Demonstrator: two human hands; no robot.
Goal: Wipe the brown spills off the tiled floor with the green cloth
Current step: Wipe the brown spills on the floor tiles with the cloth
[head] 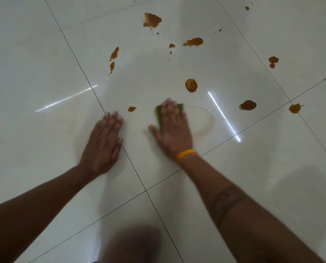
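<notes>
My right hand lies flat on the green cloth and presses it onto the white tiled floor; the hand is motion-blurred and covers most of the cloth. A faint brown smear ring curves just right of the cloth. My left hand rests flat on the floor to the left, fingers straight. Several brown spills lie beyond: a small one between my hands, a round one, a big one far back, and others at right.
Dark grout lines cross the glossy tiles between my hands. Bright light streaks reflect off the floor at left and right. A blurred dark shape, perhaps my knee, is at the bottom centre. A yellow band circles my right wrist.
</notes>
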